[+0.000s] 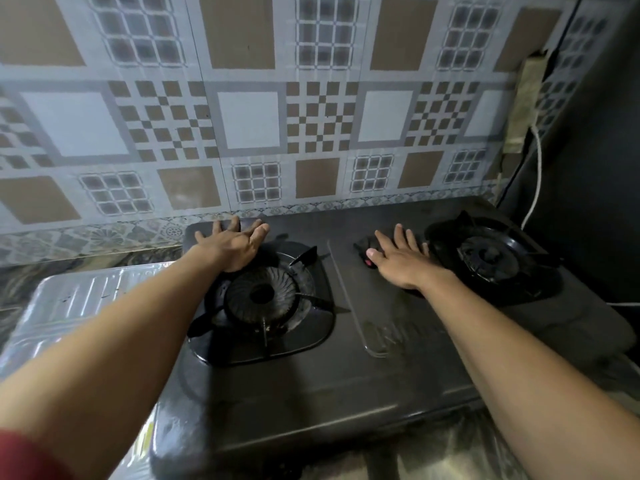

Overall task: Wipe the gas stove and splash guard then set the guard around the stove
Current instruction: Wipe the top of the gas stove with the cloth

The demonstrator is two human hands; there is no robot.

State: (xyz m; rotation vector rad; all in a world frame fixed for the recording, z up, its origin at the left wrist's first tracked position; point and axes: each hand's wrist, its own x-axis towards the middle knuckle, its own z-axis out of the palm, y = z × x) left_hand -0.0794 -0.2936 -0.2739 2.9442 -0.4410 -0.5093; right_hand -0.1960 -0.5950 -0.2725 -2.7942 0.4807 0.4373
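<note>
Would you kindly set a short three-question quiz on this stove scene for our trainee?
1. True or false: the left hand holds a cloth.
2. Where does the splash guard lie? A) upright around the stove; B) flat on the counter left of the stove; C) on the right burner.
3. Fill in: the right hand rests, fingers spread, between the two ____.

Key
1. False: both hands are open and empty, with no cloth in view.
2. B: the shiny ribbed guard lies flat to the stove's left.
3. Burners: it lies on the stove's middle panel, with the left burner on its other side.
</note>
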